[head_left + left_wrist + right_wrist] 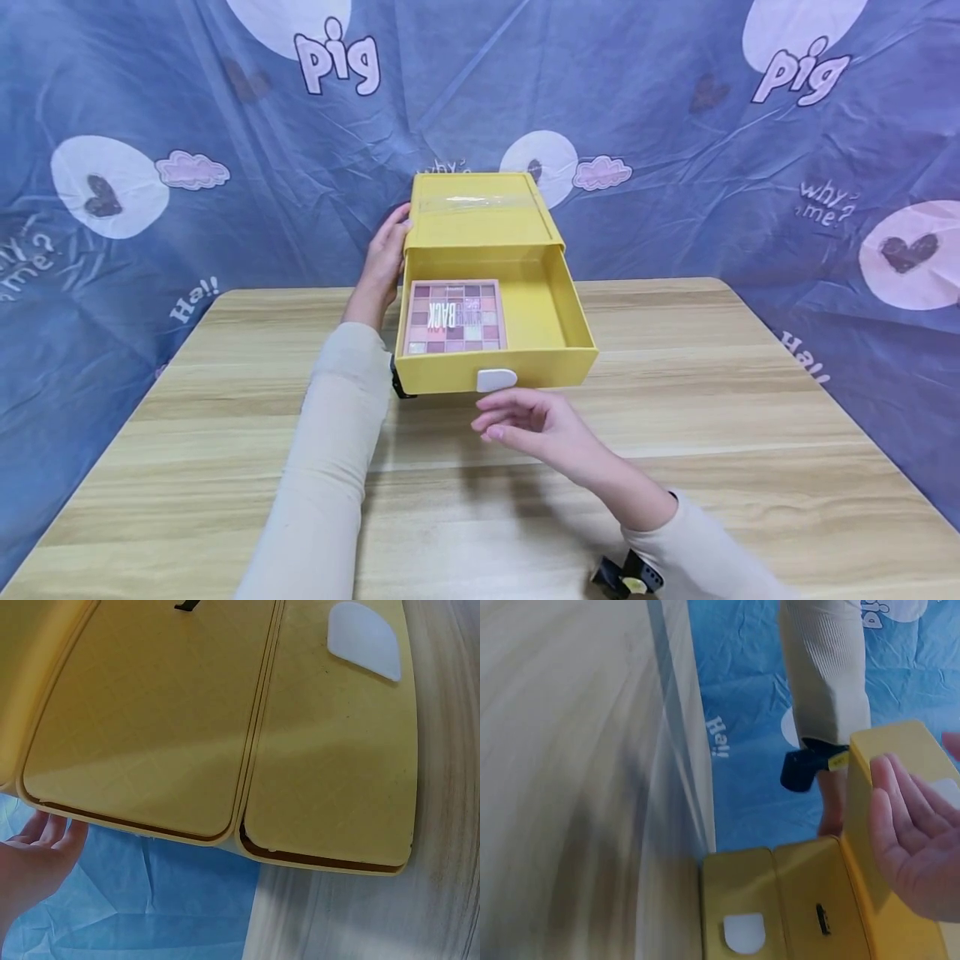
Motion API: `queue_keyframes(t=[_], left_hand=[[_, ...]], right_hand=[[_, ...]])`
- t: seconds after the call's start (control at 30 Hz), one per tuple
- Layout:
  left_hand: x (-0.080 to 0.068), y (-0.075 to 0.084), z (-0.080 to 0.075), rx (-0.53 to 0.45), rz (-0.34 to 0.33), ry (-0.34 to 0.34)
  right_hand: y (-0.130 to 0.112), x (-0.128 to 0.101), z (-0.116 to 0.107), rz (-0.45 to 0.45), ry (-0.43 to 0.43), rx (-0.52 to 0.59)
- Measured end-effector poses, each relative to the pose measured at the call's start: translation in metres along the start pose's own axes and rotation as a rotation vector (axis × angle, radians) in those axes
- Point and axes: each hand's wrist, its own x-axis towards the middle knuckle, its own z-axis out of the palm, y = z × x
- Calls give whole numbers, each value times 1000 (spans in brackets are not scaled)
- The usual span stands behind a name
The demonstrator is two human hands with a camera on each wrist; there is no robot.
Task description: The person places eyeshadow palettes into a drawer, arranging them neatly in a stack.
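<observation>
While my right hand (536, 425) hangs just in front of the drawer (555, 333), its fingers (498, 417) are relaxed, slightly apart and holding nothing, with the tips close under the white pull tab (496, 380) but not on it. My left hand (386, 258) lies flat against the left side of the yellow box (480, 212), fingers straight and together, pressing on the shell. The head view shows what neither wrist view does: the drawer stands pulled out toward me, and a pink eyeshadow palette (453, 317) lies flat in its left part, the right part bare yellow. The left wrist view shows only the box's smooth panels from very near, a white tab (365, 639) at the upper right, and my fingertips (52, 832) at the box's edge over the blue cloth (150, 900). The right wrist view shows my open palm (915, 840) beside the drawer front, and a second white tab (744, 931) lower down that the head view hides. The box sits at the far middle of the wooden table (750, 433), before a blue backdrop (675, 125) printed with "pig".
</observation>
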Motion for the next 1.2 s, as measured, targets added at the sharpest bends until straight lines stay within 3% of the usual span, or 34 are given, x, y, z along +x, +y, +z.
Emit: queue_keyframes(t=[0.17,0.47,0.77,0.9,1.1,1.2], left_hand=[[0,0,1,-16,4,6],[1,0,0,14,-2,4],[1,-1,0,2,-2,3],[0,-1,0,0,2,-8],[-1,0,0,-2,5,-22],[-2,1,0,-1,1,-17]], right_hand=[[4,6,9,80,107,29],[9,11,16,29,231,53],[12,15,20,40,350,135],[20,17,20,-33,369,144],[80,26,3,-177,331,161],[105,31,-3,-150,367,179]])
